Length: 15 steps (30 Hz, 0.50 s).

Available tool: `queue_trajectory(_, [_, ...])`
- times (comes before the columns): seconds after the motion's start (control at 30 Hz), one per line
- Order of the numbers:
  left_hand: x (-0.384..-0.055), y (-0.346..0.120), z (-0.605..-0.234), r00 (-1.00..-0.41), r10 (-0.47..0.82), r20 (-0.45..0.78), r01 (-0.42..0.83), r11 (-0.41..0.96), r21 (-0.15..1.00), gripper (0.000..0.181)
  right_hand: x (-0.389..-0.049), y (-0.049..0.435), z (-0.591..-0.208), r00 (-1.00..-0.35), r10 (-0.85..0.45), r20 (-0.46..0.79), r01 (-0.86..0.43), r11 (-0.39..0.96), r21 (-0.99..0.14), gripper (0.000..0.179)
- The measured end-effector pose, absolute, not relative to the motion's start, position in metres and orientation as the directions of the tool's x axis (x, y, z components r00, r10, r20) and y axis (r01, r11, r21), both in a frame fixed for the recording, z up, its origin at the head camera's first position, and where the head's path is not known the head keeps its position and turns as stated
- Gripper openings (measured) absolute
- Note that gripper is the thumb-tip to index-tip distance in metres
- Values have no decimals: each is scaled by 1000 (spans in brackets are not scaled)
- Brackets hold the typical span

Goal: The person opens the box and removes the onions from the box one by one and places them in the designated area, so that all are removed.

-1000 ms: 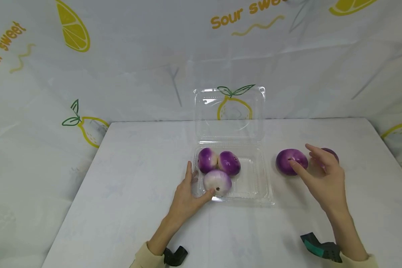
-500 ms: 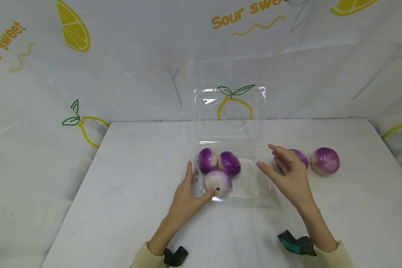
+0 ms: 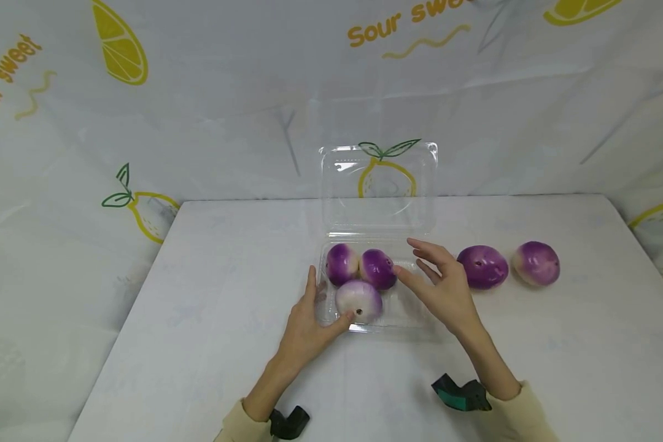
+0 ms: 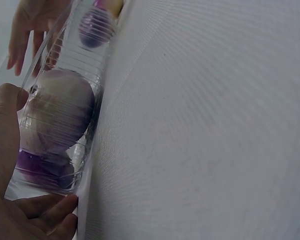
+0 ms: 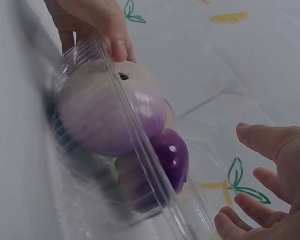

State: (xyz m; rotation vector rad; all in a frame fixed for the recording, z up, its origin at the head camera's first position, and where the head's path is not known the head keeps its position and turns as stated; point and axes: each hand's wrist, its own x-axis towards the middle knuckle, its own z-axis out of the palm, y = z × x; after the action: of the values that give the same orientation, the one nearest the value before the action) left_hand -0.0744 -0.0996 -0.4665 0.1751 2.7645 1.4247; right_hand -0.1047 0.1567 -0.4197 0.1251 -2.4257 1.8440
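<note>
A clear plastic clamshell container (image 3: 414, 322) lies with its lid (image 3: 337, 184) raised at the back. Three purple-and-white turnips sit in its left part: a paler one (image 3: 359, 299) in front, a purple one (image 3: 342, 264) behind it and another purple one (image 3: 379, 270) beside that. My left hand (image 3: 307, 334) holds the container's front left corner, its thumb over the rim by the pale turnip. My right hand (image 3: 444, 291) is over the container's right side with spread fingers and nothing in them. Its thumb tip overlaps the right-hand turnip's edge in the head view.
To the right of the container, two more turnips lie on the white table: a dark purple one (image 3: 482, 267) and a lighter one (image 3: 536, 263). A lemon-printed sheet (image 3: 243, 123) hangs behind the table. Dark straps are on both wrists.
My right hand has moved left from above the two turnips on the table to over the container, uncovering both. My left hand and the container stay in place.
</note>
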Motion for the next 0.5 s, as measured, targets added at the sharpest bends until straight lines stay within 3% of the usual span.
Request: queue_trajectory(0.5, [-74,-99,-466,-993,115,31,92,575,813,115,-117,135,-438,-998,-56,-22,6,260,-966,61])
